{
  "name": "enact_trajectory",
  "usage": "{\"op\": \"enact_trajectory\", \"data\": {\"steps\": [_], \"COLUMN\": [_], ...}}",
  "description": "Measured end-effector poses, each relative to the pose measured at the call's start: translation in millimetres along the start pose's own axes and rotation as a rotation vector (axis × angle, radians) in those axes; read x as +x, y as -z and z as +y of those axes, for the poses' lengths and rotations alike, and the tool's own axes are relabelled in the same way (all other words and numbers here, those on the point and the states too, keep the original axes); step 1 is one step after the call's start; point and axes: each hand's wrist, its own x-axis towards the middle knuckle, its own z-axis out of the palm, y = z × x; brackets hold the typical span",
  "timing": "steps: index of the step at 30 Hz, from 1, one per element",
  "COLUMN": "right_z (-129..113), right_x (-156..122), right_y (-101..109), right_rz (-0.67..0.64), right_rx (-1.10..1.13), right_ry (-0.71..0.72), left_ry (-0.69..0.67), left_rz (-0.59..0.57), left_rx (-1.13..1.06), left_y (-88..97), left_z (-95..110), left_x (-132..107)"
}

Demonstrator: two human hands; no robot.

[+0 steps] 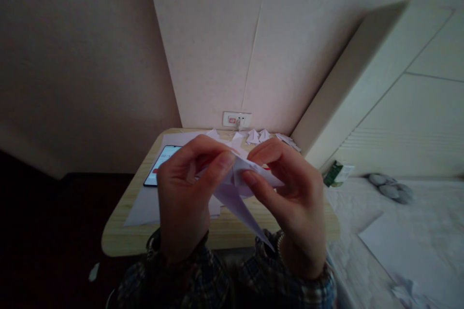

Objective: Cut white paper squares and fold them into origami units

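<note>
Above the small table, a folded white paper piece (237, 203) is held between my two hands. One long pointed flap hangs down from it toward my right wrist. My left hand (192, 183) pinches its upper left part between thumb and forefinger. My right hand (290, 183) grips the right part, its thumb on the near face and its fingers behind. Parts of the folds are covered by my fingers. To the left of my left hand, a phone (152, 174) with a lit screen lies on white paper sheets (139, 210).
The wooden table (123, 236) stands against the wall below a socket (237, 119). Several folded paper pieces (259, 136) sit along its back edge. On the right, a bed (348, 212) carries a paper sheet (409, 251), a green-and-white packet (337, 174) and a grey object (389, 188).
</note>
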Motion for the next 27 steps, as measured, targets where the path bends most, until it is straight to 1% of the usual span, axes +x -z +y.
{"op": "enact_trajectory", "data": {"steps": [5,11,13,16,19,21,24,27], "right_z": [2,2,2,4,6,6,7,7], "right_x": [1,1,0,0,1,2,4,5], "right_y": [-3,-4,-4,-3,0,3,7,10], "right_rz": [0.034,0.073,0.078,0.073,0.097,0.097,0.065,0.038], "right_rx": [0.023,0.023,0.017,-0.021,-0.118,-0.192,-0.260,-0.277], "right_ry": [0.044,0.090,0.072,-0.011,-0.084,-0.107,-0.121,-0.132], "left_ry": [-0.030,-0.058,-0.034,0.044,0.103,0.100,0.078,0.061], "left_rz": [0.032,0.028,0.037,0.030,-0.026,-0.095,-0.204,-0.251], "left_rx": [-0.003,0.005,-0.015,-0.029,0.020,0.079,0.169,0.248], "left_y": [-0.4,-1.5,-2.3,-1.5,3.7,9.0,16.0,18.3], "left_z": [-1,-3,-3,-5,-7,-9,-7,-2], "left_x": [0,-1,-1,0,4,7,10,11]}}
